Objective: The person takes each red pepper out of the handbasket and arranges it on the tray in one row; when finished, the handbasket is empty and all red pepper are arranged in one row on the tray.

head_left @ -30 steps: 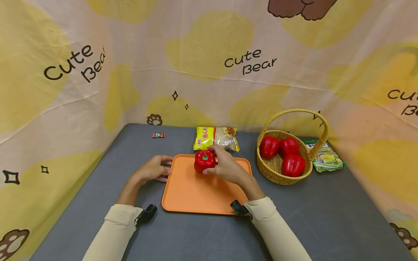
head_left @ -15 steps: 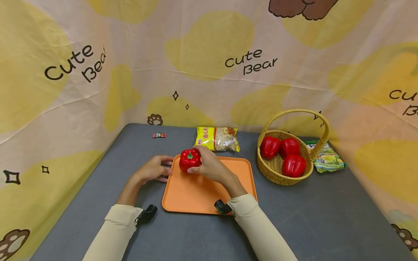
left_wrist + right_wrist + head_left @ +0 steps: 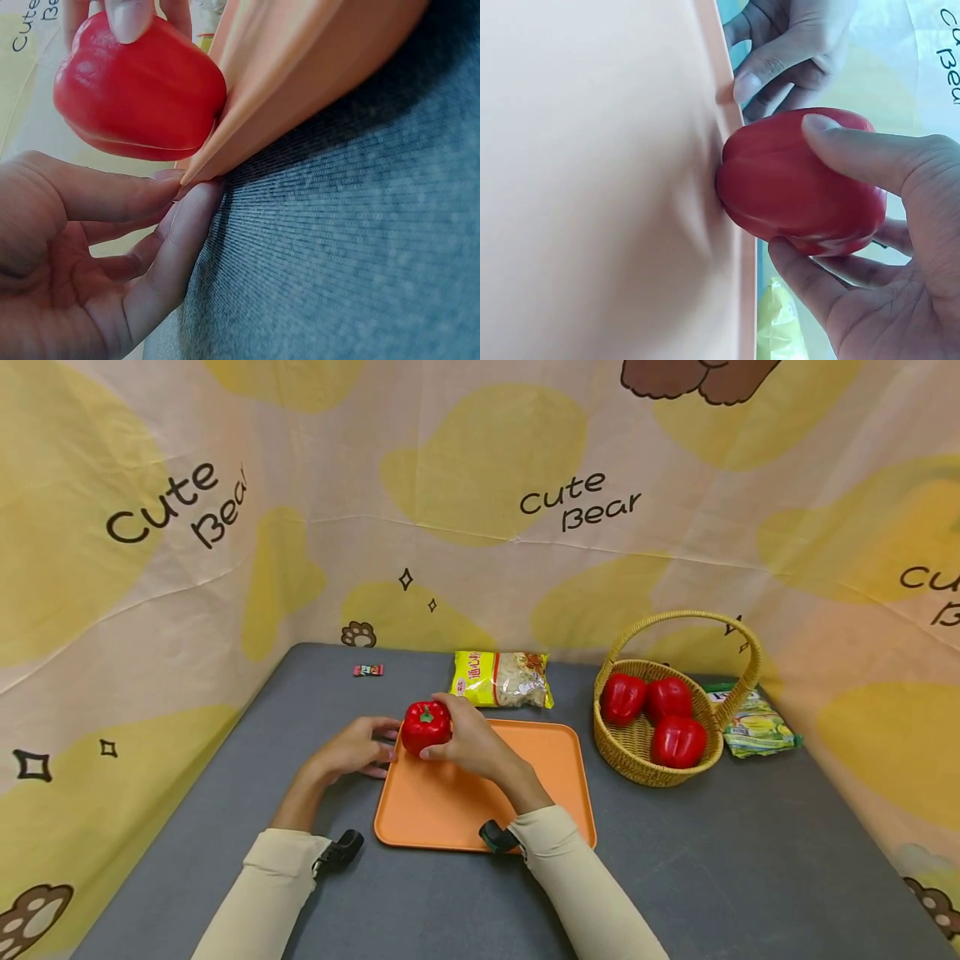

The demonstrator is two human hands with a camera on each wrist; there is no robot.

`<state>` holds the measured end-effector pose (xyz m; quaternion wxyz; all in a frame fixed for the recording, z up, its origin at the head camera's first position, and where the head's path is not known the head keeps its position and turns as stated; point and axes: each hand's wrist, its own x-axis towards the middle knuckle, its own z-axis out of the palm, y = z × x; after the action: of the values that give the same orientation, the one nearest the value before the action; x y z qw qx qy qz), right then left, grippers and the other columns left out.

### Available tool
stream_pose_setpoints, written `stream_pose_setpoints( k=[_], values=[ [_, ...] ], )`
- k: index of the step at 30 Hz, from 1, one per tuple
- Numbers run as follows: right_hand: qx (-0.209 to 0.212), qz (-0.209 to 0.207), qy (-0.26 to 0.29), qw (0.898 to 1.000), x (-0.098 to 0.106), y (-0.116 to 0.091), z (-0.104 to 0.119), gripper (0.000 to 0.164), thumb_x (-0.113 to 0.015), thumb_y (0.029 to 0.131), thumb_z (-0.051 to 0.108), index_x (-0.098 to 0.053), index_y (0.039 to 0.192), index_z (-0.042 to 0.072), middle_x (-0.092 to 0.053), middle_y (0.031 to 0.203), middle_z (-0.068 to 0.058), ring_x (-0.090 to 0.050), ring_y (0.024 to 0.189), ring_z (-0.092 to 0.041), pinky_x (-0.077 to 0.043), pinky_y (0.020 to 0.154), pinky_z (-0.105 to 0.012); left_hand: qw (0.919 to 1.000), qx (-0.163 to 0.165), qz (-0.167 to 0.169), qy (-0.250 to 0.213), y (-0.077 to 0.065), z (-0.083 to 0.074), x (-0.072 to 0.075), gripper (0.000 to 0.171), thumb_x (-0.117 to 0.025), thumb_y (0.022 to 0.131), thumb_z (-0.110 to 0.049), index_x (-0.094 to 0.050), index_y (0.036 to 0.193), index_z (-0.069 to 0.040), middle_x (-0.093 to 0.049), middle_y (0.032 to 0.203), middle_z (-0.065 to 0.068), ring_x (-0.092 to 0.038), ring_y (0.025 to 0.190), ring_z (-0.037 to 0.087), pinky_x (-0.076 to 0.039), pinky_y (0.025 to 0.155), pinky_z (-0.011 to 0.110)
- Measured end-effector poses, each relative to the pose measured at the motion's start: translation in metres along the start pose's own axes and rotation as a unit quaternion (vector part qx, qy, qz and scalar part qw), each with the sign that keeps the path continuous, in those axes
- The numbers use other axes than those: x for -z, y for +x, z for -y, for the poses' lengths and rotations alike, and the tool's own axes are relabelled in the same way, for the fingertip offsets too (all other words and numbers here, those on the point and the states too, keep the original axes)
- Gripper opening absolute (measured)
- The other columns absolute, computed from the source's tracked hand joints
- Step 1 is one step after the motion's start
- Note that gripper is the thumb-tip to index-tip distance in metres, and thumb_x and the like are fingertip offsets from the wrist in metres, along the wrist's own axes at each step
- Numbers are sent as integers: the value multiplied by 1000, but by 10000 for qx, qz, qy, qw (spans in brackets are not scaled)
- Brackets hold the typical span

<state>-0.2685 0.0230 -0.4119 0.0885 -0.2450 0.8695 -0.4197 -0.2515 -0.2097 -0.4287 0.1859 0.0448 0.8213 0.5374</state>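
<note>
In the head view my right hand [image 3: 472, 739] grips a glossy red bell pepper [image 3: 424, 728] with a green stem, at the far left corner of an orange tray [image 3: 480, 810]. Thumb and fingers hold the bell pepper [image 3: 795, 184] from its sides in the right wrist view, its lower end right at the tray's surface. My left hand [image 3: 354, 749] is at the tray's left edge. Seen from the left wrist, its thumb [image 3: 112, 196] lies against the rim with a finger below, pinching the tray's edge close under the bell pepper.
A wicker basket [image 3: 633, 766] with a tall handle stands right of the tray and holds 3 red bell peppers. Behind it lies a green packet [image 3: 757, 727]. A yellow pasta bag [image 3: 502, 679] lies behind the tray, and a small red wrapper [image 3: 368, 670] at the back left.
My right hand has carried the bell pepper leftward over the tray, from near its back middle to its far left corner. The left hand has stayed at the tray's edge.
</note>
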Motion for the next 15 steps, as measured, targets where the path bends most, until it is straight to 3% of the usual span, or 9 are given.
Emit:
stream_pose_setpoints(
  k=[15],
  values=[
    [65, -100, 178, 9998, -11, 3, -3, 96, -88, 86, 10, -32, 164, 6, -43, 160, -14, -45, 146, -32, -49, 117, -48, 10000, -11, 29, 38, -4, -4, -1, 64, -59, 97, 3, -36, 156, 14, -52, 142, 32, -69, 102, 28, -67, 77, 42]
  ],
)
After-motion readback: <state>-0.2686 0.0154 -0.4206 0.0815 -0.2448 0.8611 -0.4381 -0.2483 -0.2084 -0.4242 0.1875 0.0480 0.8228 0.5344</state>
